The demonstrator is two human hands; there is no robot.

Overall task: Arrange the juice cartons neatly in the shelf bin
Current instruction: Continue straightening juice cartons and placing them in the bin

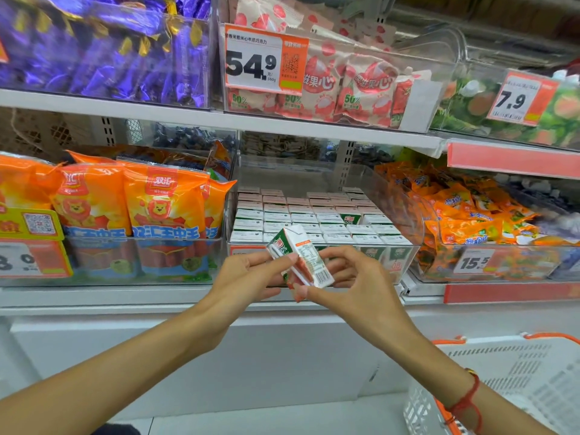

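Head view: you are pinching a light, stiff juice carton (301,262) between left hand (251,274) and right hand (354,277), twelve o'clock of the shelf bin (408,221)'s front; grip its flat sides.

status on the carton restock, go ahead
Left hand and right hand both gripping one juice carton, tilted, in front of the bin. Rows inside look full. Nothing blocking.

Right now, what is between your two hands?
In the head view, one small juice carton sits tilted between the left hand and right hand, pinched by both, in front of the bin.
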